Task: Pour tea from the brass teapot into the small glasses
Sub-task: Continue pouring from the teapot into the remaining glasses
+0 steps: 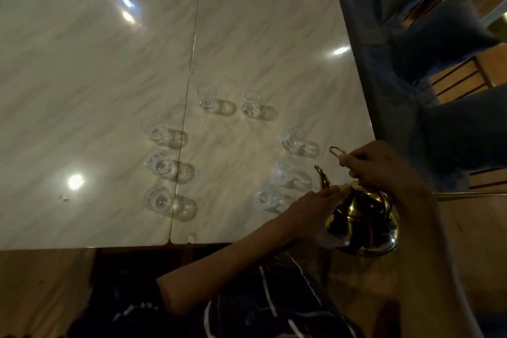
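Right hand (pixel 375 167) pinching handle of brass teapot (pixel 365 222); left hand (pixel 315 208) flat, steadying body. Tip spout slowly over nearest glass (pixel 267 196), beside teapot on worktop (pixel 109 77).

Marble tabletop (pixel 109 77), pale with grey veining, is filling most of the view; a thin seam (pixel 189 90) is running from its far edge to its near edge. Ceiling-light reflections (pixel 75 181) are glaring off the polish. Grey cushions (pixel 439 35) are lying on a bench along the right edge. Wooden floor (pixel 41 282) is showing below the near edge.
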